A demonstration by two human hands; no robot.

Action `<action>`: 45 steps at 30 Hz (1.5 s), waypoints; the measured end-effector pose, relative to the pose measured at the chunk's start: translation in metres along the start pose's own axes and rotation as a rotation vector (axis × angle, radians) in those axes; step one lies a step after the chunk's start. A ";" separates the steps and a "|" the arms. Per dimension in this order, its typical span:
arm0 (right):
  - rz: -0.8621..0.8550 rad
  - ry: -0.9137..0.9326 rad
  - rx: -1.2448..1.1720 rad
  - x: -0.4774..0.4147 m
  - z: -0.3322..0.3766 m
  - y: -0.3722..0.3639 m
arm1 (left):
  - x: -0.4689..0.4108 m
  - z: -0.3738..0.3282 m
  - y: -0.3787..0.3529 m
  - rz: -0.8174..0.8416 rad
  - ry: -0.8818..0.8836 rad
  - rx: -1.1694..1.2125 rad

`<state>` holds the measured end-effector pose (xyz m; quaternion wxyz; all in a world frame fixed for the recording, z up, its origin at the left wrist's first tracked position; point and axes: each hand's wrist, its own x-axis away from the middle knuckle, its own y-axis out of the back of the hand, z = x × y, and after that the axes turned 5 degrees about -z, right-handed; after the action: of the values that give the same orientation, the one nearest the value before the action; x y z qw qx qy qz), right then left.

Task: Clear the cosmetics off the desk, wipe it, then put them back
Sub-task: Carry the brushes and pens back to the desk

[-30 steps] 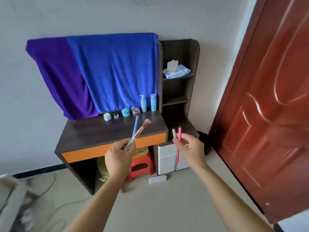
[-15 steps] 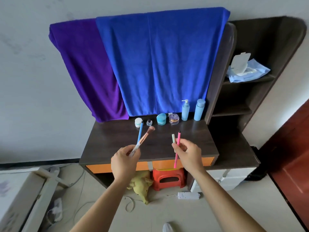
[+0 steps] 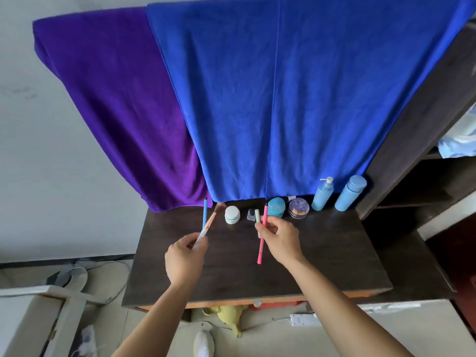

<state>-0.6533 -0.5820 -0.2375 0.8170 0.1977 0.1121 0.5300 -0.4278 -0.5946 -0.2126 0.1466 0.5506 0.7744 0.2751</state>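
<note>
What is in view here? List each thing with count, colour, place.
desk: 1, dark brown, centre
shelf unit: 1, dark brown, right
blue towel: 1, blue, hung behind desk
purple towel: 1, purple, hung left
pump bottle: 1, light blue, desk back
capped bottle: 1, light blue, rightmost
teal jar: 1, teal, desk back
purple-lidded jar: 1, clear, beside teal jar
white jar: 1, white, desk back
small bottle: 1, clear, beside white jar
makeup brush: 1, rose-gold, left hand
blue pencil: 1, blue, left hand
pink pencil: 1, pink, right hand
green stick: 1, pale green, right hand
plush toy: 1, yellow, floor under desk
power strip: 1, white, floor
left hand: 1, over desk
right hand: 1, over desk
</note>
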 end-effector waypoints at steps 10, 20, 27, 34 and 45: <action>-0.082 -0.323 0.104 -0.027 -0.024 -0.085 | -0.101 0.077 -0.045 0.283 0.138 -0.072; -0.044 -0.490 0.227 -0.064 -0.063 -0.142 | -0.134 0.100 -0.105 0.348 0.252 -0.162; 0.011 -0.512 0.370 -0.073 -0.081 -0.136 | -0.132 0.102 -0.120 0.303 0.234 -0.164; 0.007 -0.524 0.404 -0.064 -0.091 -0.127 | -0.136 0.110 -0.112 0.296 0.164 -0.332; -0.296 -0.361 0.387 -0.023 -0.028 -0.054 | -0.138 0.040 -0.059 0.412 -0.566 -0.324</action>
<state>-0.6295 -0.6162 -0.2874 0.8393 0.4222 0.0913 0.3300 -0.4038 -0.7266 -0.2902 0.3812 0.7185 0.5229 0.2548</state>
